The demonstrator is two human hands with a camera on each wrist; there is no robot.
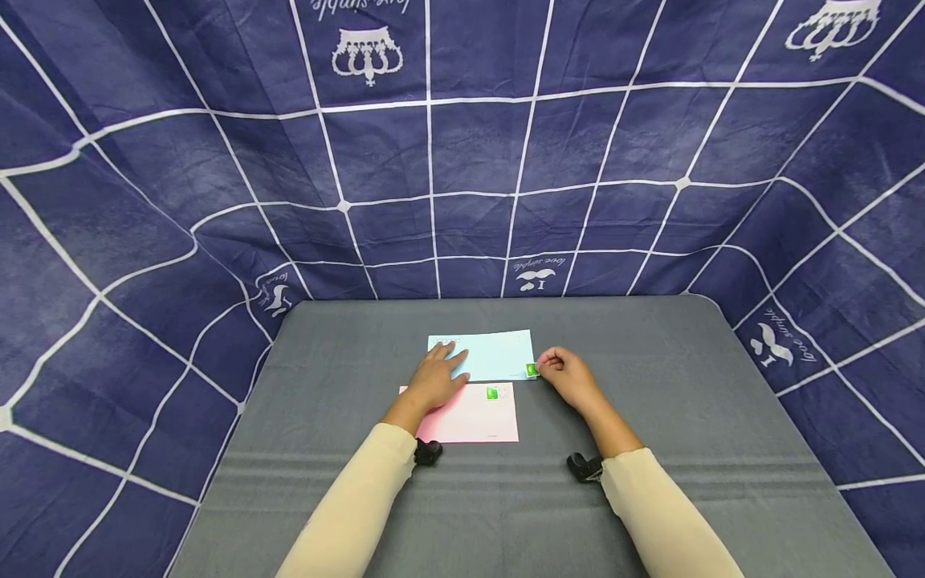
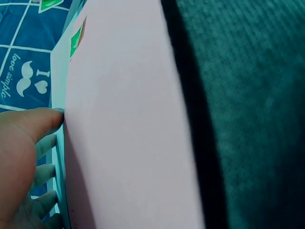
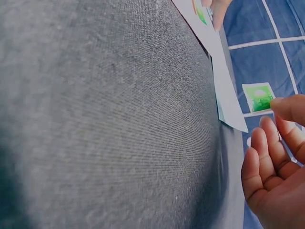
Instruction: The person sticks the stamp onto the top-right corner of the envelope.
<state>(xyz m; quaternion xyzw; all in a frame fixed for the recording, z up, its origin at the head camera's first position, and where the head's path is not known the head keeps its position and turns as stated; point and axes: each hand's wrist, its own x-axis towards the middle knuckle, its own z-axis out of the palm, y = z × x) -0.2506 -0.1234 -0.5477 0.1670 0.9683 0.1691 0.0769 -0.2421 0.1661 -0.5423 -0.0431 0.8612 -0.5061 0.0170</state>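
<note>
A light blue envelope (image 1: 495,353) lies on the grey table, just beyond a pink envelope (image 1: 473,421). My left hand (image 1: 436,379) rests with spread fingers on the left part of the blue envelope, its wrist over the pink one. Between thumb and forefinger, my right hand (image 1: 568,377) pinches a small green stamp (image 3: 259,98) by one edge. In the head view that stamp overlaps the blue envelope's near right corner; the right wrist view shows it raised off the paper. Another green stamp (image 1: 492,393) sits at the pink envelope's upper right.
The grey cloth-covered table (image 1: 347,498) extends around both envelopes. Blue curtains with white grid lines (image 1: 477,144) hang behind it and along both sides. Black wrist straps (image 1: 429,453) sit at the cuffs of the cream sleeves (image 1: 354,506).
</note>
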